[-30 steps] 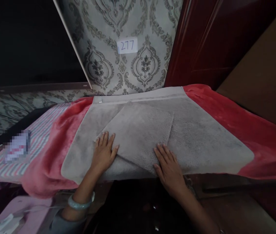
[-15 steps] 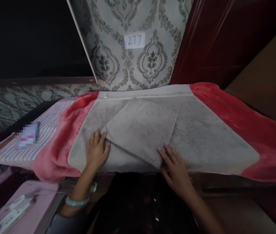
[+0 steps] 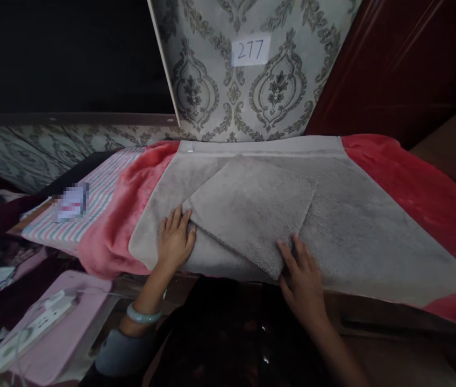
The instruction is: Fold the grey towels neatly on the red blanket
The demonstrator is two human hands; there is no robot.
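Home interior, by my reading of the remote head view. Listed evidence: large dark television-like screen (image 3: pixel 66 59); ornate damask wallpaper (image 3: pixel 234 94); glossy dark-red panel (image 3: pixel 397 70); red plush blanket (image 3: pixel 111 231); striped cloth (image 3: pixel 99 183); household power strip (image 3: pixel 36 329). Exact room: undetermined.

Grey mat (image 3: pixel 377 231): matt cloth, short plush pile; far-edge band (image 3: pixel 260 147) flatter and smoother. Grey piece (image 3: pixel 252 207) on the mat: matt cloth, fuzzy, looking coarser toward its near corner. Red blanket (image 3: pixel 107 236) at either side of the mat: soft pile, slight sheen. Striped sheet (image 3: pixel 101 185) left of the mat: smooth cloth. Beyond the mat, number label (image 3: pixel 251 49): matt paper. Below left of the mat, pink board (image 3: pixel 78 322): smooth, apparently plastic; power strip (image 3: pixel 36 328): white plastic.
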